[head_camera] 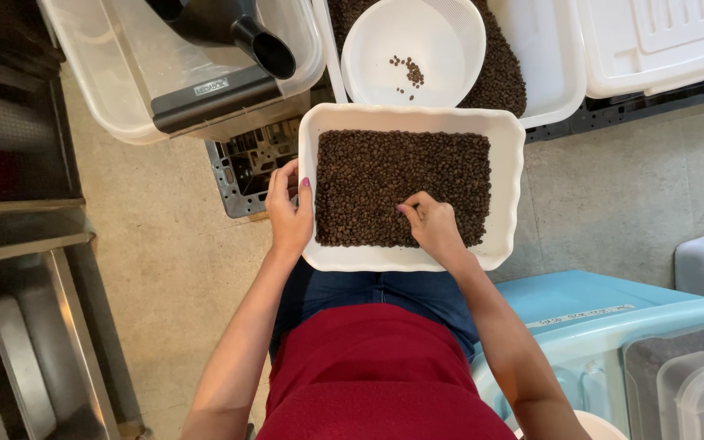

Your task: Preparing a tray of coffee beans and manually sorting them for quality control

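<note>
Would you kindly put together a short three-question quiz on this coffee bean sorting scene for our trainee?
1. True or false: the left hand grips the rim of the white tray.
2. Where do the right hand fingertips rest? A) in the round white sieve B) on the beans in the tray C) on the blue bin
3. Fill in: the round white sieve holds only a ___ beans.

Key: 1 true; 2 B; 3 few.
</note>
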